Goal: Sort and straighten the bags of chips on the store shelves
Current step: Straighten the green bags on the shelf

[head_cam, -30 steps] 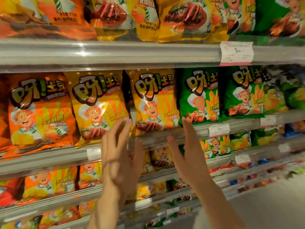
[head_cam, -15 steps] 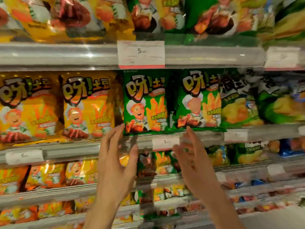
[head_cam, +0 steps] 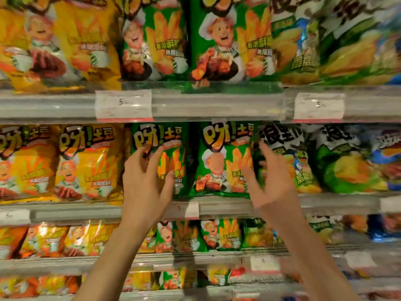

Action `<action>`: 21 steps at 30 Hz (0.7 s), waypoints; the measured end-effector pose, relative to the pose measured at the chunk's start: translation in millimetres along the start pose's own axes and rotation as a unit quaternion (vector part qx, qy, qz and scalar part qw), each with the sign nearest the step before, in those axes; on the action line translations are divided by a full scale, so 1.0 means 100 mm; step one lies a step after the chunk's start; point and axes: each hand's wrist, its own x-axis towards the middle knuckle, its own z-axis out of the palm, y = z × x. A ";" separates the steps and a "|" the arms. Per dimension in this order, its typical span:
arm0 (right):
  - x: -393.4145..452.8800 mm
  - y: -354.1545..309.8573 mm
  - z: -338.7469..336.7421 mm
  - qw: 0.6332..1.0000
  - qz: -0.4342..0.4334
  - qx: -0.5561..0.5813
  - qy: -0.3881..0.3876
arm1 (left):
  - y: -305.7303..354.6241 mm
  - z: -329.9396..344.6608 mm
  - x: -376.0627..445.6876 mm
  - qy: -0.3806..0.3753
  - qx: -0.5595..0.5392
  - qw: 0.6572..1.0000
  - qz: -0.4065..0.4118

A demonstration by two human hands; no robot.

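Green chip bags (head_cam: 223,161) upright on the middle shelf (head_cam: 225,208) | left hand (head_cam: 145,181) fingers spread on the left green bag (head_cam: 171,161); right hand (head_cam: 271,183) open beside them, grasping nothing | risk: slick film; a hard push could topple neighbours

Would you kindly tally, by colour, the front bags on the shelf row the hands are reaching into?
Yellow bags: 2
Green fries bags: 2
Green bags with black lettering: 2
Blue bag at the edge: 1
Total: 7

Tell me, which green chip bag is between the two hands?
The green bag showing a chef, second from the yellow ones; the left hand covers its green twin.
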 end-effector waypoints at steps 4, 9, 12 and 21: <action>0.23 -0.19 0.19 0.993 -0.016 -0.118 -0.002 | -0.07 0.19 0.06 0.000 0.081 0.996 0.022; 0.25 -0.28 0.52 0.982 -0.025 -0.187 -0.001 | -0.15 0.35 0.06 -0.020 0.144 0.989 0.037; 0.27 -0.23 0.58 0.974 -0.026 -0.224 0.015 | -0.21 0.40 0.07 -0.014 0.171 0.984 0.044; 0.33 -0.20 0.57 0.966 -0.035 -0.257 -0.008 | -0.24 0.35 0.10 0.003 0.183 0.982 0.045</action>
